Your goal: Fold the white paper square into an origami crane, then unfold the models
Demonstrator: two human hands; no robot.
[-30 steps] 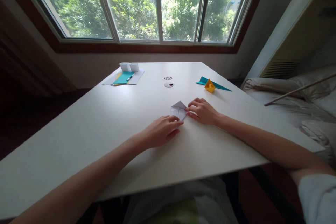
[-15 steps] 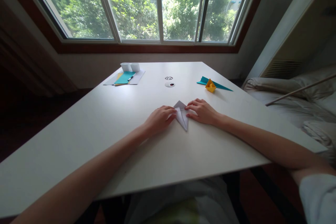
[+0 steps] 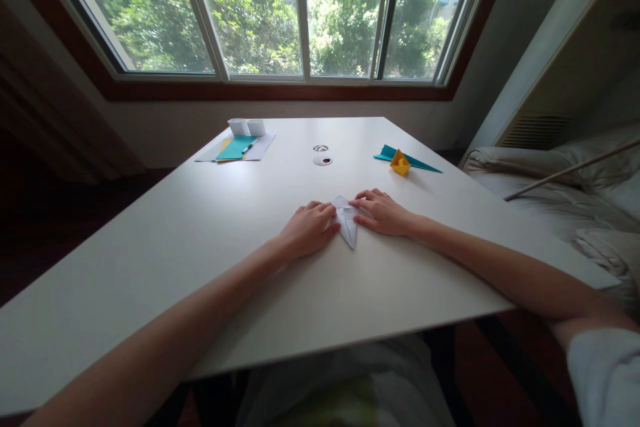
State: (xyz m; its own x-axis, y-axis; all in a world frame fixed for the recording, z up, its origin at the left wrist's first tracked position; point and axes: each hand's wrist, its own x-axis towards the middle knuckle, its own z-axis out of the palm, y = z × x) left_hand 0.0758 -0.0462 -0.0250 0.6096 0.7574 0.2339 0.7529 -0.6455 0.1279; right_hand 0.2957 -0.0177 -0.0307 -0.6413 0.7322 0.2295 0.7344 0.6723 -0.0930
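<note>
A small folded sheet of white paper (image 3: 348, 227) lies on the table in front of me, its long point toward me and a blunter tip away. My left hand (image 3: 310, 228) has its fingers closed on the paper's left edge, with the thumb on its lower left side. From the right, my right hand (image 3: 383, 212) holds the opposite edge, with its fingertips on the upper part and the thumb lower down. Part of each side of the paper is hidden under my fingers.
On the white table (image 3: 240, 280), a yellow paper boat (image 3: 400, 163) stands by a teal paper plane (image 3: 423, 163) at right. Back left are teal paper (image 3: 237, 147), a pen (image 3: 249, 145) and white containers (image 3: 256, 127). Two round pieces (image 3: 323, 161) lie mid-table.
The far tip of the white paper looks brighter, with a crease across it. My left thumb has come onto the paper's lower left side; my right hand has shifted slightly left.
</note>
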